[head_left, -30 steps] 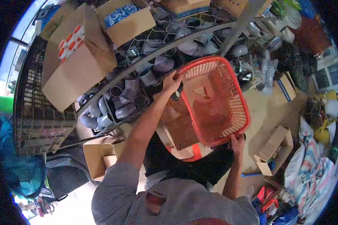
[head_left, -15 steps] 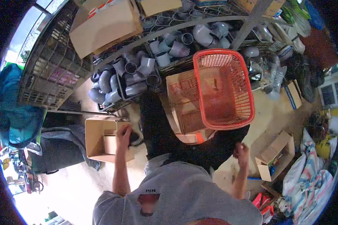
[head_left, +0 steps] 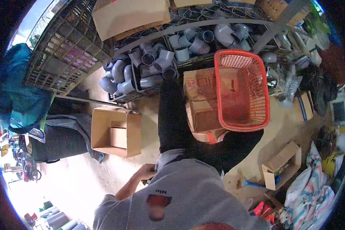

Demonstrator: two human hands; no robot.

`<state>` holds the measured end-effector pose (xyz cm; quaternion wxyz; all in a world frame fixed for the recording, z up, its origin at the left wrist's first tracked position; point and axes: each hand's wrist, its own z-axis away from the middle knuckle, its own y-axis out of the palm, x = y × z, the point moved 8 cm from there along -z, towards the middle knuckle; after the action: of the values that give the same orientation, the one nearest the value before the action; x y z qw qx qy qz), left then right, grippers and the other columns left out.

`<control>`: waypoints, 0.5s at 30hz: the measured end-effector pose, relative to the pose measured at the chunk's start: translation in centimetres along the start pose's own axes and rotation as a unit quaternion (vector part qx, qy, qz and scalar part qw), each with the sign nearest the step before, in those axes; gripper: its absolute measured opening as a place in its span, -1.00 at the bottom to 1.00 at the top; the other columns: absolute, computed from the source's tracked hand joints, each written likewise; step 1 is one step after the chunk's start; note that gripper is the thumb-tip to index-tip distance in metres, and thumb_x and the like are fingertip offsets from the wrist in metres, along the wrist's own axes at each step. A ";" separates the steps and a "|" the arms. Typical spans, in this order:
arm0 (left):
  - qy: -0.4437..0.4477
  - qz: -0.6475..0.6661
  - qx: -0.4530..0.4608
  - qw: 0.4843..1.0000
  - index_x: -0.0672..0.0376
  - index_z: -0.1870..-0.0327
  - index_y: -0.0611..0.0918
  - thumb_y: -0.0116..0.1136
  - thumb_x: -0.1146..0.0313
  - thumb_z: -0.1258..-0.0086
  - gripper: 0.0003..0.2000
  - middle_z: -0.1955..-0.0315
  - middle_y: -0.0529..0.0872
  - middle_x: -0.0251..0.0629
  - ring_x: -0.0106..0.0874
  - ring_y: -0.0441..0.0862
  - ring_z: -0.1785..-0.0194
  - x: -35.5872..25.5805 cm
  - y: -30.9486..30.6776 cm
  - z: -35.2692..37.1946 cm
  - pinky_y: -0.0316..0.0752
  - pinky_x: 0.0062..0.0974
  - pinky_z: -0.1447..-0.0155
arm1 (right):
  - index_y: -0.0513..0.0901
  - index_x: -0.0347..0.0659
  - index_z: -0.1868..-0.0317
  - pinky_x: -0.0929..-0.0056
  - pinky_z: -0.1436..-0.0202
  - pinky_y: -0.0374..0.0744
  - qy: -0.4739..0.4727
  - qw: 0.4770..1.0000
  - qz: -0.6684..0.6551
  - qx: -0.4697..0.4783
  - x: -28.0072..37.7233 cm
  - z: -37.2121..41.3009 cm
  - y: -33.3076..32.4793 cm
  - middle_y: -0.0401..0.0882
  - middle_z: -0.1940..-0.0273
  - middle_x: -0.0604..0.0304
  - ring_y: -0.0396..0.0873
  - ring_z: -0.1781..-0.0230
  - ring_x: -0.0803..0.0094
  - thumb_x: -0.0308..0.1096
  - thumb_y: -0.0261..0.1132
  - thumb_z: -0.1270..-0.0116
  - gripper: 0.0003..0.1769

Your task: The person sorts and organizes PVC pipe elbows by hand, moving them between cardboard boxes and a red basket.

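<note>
My left hand (head_left: 145, 172) is drawn in beside my left hip, its fingers curled at the hem of the grey shirt (head_left: 172, 155). A small dark bit shows just under the palm; I cannot tell what it is. My right hand is out of view, hidden below the shirt. Nearest to the left hand, an open cardboard box (head_left: 132, 134) stands on the floor with a smaller carton (head_left: 118, 137) inside. A red plastic basket (head_left: 266, 103) sits in front of me, over a brown cardboard box (head_left: 199, 88) between my dark-trousered legs.
Crates of grey pipe fittings (head_left: 153, 63) line the rack ahead. A dark slatted crate (head_left: 65, 57) juts out at upper left. To the right lie an open carton (head_left: 281, 165), a blue-handled brush (head_left: 253, 184) and a striped sack (head_left: 310, 180). Grey pipes (head_left: 57, 220) show at lower left.
My left hand has pulled back from the cardboard box to my hip. My right hand has dropped out of view. The view has shifted, so the basket and rack appear further right.
</note>
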<state>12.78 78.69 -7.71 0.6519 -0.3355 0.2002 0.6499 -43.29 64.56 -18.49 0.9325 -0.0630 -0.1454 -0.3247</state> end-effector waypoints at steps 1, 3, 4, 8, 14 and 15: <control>0.000 -0.059 -0.018 0.998 0.23 0.21 0.73 0.40 0.22 -0.18 -0.72 0.39 0.79 -0.11 -0.38 0.71 0.31 1.6 -0.7 0.0 0.58 -0.35 0.16 | 0.61 -0.24 0.06 0.29 0.22 0.58 0.002 1.000 0.002 -0.001 0.1 -0.1 0.3 0.68 0.22 0.12 0.63 0.27 0.28 -0.32 0.19 -0.37 -0.77; 0.015 -0.123 -0.052 0.991 0.26 0.39 0.61 0.36 0.29 -0.16 -0.77 0.55 0.68 -0.09 -0.31 0.66 0.45 1.4 -1.3 0.3 0.53 -0.31 0.30 | 0.61 -0.25 0.05 0.28 0.22 0.58 0.002 1.000 0.011 0.001 0.2 -0.1 0.4 0.68 0.23 0.11 0.64 0.28 0.27 -0.32 0.20 -0.36 -0.76; 0.015 -0.119 -0.052 0.991 0.26 0.39 0.61 0.36 0.29 -0.16 -0.77 0.55 0.68 -0.09 -0.31 0.66 0.45 2.5 -0.2 -0.5 0.53 -0.31 0.30 | 0.61 -0.25 0.04 0.27 0.22 0.59 0.003 1.000 0.018 0.003 0.2 -0.1 0.3 0.68 0.23 0.11 0.64 0.28 0.26 -0.32 0.21 -0.35 -0.76; 0.050 0.125 -0.132 0.982 0.20 0.19 0.72 0.38 0.22 -0.17 -0.72 0.46 0.77 -0.18 -0.35 0.71 0.38 1.5 0.0 -4.7 0.57 -0.34 0.28 | 0.61 -0.26 0.02 0.25 0.22 0.59 0.008 0.999 0.045 0.014 0.8 0.0 -0.2 0.69 0.26 0.09 0.65 0.30 0.22 -0.33 0.22 -0.33 -0.73; 0.005 -0.232 0.100 0.968 0.14 0.12 0.78 0.44 0.13 -0.15 -0.65 0.35 0.81 -0.16 -0.39 0.74 0.28 -5.5 -4.3 -2.5 0.61 -0.43 0.13 | 0.61 -0.27 -0.01 0.21 0.23 0.60 -0.017 0.976 0.214 0.033 4.0 -1.9 -6.9 0.69 0.29 0.07 0.66 0.32 0.17 -0.34 0.24 -0.30 -0.69; -0.037 -0.198 0.058 0.978 0.16 0.15 0.77 0.43 0.15 -0.17 -0.68 0.38 0.81 -0.20 -0.44 0.72 0.33 -7.5 -6.8 -2.2 0.60 -0.45 0.17 | 0.61 -0.28 -0.02 0.21 0.23 0.60 -0.056 0.941 0.332 0.020 6.6 -2.3 -10.1 0.69 0.30 0.07 0.66 0.32 0.16 -0.34 0.24 -0.29 -0.69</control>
<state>19.28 72.28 -2.81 0.7931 -0.3059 0.1424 0.5071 -44.15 52.30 -18.44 0.9788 -0.1073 -0.1742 0.0102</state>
